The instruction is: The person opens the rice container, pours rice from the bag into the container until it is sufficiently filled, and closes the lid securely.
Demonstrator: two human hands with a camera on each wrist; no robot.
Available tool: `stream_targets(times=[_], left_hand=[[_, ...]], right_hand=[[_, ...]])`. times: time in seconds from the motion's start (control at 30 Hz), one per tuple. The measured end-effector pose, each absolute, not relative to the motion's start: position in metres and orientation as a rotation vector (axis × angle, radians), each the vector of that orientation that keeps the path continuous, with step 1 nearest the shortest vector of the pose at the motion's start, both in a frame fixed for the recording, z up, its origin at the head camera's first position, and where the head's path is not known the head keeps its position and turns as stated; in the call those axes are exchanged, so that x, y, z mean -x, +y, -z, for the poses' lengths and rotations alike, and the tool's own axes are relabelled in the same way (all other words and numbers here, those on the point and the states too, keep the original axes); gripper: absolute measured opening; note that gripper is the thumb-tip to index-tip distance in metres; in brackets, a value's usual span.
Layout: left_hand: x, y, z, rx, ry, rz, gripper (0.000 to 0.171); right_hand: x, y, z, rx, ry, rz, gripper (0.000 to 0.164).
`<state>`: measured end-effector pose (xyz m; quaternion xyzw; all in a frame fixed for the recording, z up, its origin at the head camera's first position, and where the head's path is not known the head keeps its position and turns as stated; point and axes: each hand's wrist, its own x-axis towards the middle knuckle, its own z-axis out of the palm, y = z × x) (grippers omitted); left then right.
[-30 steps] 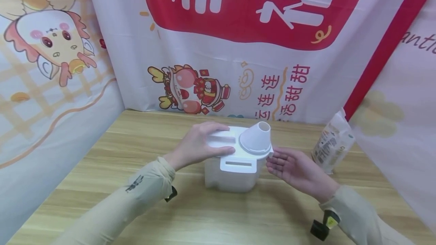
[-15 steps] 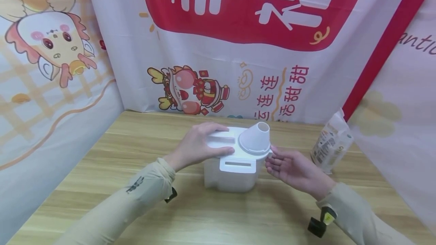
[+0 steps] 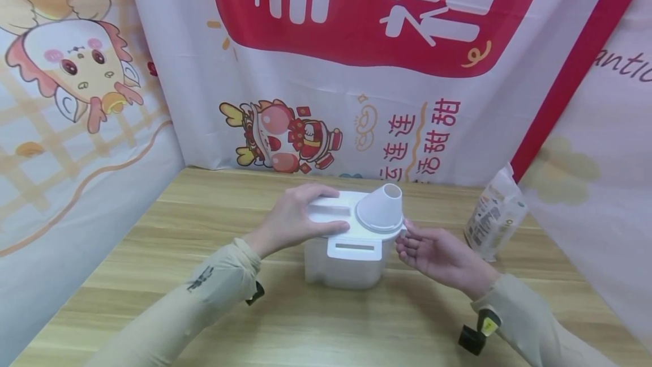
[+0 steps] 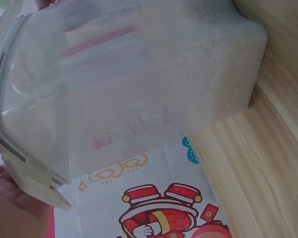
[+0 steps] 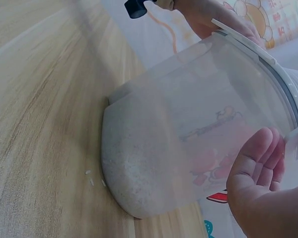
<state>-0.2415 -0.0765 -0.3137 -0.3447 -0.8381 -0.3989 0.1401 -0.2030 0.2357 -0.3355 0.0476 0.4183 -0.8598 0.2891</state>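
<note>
A cloudy plastic container (image 3: pixel 346 271) is standing upright, in from the wood-grain desk's (image 3: pixel 193 214) back edge, its flat white lid (image 3: pixel 351 198) running left-right. The left hand (image 3: pixel 292 214) is gripping the left end; the nearer right hand (image 3: pixel 440 255) is touching the pale plastic right-end latch (image 5: pixel 296 145), whether pinching I cannot tell.

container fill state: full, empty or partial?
Partial. In the right wrist view, pale contents fill only the lower part of the container; above them it is see-through.
</note>
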Motion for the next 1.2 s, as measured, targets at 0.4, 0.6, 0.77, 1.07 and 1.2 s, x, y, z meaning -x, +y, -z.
stream_targets(times=[0.4,0.6,0.77,1.07,1.2], left_hand=[[0.2371,-0.077,0.3116,0.895,-2.461,1.148,0.069],[0.2361,-0.0766,0.3128,0.878,-2.467,1.2,0.068],[0.2377,-0.0795,0.3129,0.893,-2.48,1.242,0.066],[0.24,-0.0828,0.3099,0.9,-2.524,1.202,0.069],[0.2406,-0.0838,0.3103,0.892,-2.54,1.246,0.067]], right_hand=[[0.2052,0.237,0.335,-0.094,1.134,2.257,0.017],[0.2054,0.2376,0.3347,-0.096,1.138,2.251,0.017],[0.2048,0.2382,0.3344,-0.108,1.136,2.258,0.02],[0.205,0.239,0.3346,-0.076,1.126,2.254,0.021],[0.2054,0.239,0.3354,-0.066,1.116,2.254,0.021]])
